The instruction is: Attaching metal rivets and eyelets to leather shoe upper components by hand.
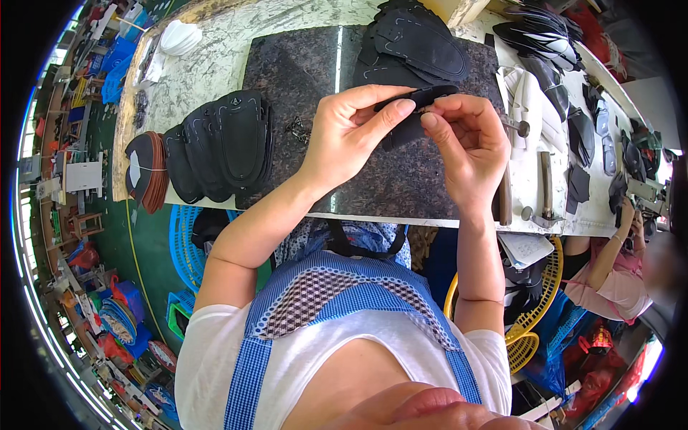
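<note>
My left hand [355, 129] pinches a folded black shoe upper piece [405, 133] between thumb and fingers, raised above the dark stone slab [287, 57]. Against the same piece, my right hand [469, 140] has thumb and forefinger closed. Some tiny bit shows at those fingertips, too small to name. Left of my hands lies a small heap of metal bits [297, 130] on the slab. Flat black shoe upper pieces with light stitching [423, 46] are piled behind my hands. More such pieces [240, 136] lie overlapped at the left.
A hammer [522, 129] lies just beyond my right hand, and another hammer [547, 190] rests near the table's front edge. Brown pieces [152, 172] are bundled at the left corner. Right of the slab are white cloth [527, 107] and black parts. A co-worker's arm [609, 251] reaches in at the right.
</note>
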Tool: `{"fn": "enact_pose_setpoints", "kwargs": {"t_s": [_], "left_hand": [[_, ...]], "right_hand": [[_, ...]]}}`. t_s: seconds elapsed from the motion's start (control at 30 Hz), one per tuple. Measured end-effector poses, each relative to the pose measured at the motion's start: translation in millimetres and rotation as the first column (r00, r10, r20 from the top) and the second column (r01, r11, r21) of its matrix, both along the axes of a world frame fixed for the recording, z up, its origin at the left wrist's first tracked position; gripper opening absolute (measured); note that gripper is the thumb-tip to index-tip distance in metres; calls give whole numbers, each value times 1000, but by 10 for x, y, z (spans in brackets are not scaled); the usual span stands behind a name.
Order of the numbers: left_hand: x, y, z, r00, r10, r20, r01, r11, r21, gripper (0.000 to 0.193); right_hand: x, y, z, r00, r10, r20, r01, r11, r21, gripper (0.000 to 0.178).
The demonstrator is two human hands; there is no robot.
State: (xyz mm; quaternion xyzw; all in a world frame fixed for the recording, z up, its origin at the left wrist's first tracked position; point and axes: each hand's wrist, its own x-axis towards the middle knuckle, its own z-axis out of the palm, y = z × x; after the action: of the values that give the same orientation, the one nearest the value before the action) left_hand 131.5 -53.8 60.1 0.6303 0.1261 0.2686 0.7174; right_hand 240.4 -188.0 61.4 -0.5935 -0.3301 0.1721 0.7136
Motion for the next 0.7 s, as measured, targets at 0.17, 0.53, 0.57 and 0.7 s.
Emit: {"fn": "enact_pose_setpoints", "kwargs": {"t_s": [0.17,0.53,0.57,0.7], "left_hand": [[-9,11,-29,999,33,34,-43,921,388,28],[-94,-1,-18,997,12,-82,14,951,310,19],[-104,-15,-8,998,45,-49,-18,893,449,19],[-192,-36,28,1000,28,-12,-14,779,627,18]], "right_hand": [[13,-14,-15,989,40,-141,-39,999,11,24],[43,-110,102,940,19,341,60,973,-221,13],[21,-128,107,927,13,375,75,973,-218,13],[3,-210,132,893,133,431,-14,963,-269,13]]}}
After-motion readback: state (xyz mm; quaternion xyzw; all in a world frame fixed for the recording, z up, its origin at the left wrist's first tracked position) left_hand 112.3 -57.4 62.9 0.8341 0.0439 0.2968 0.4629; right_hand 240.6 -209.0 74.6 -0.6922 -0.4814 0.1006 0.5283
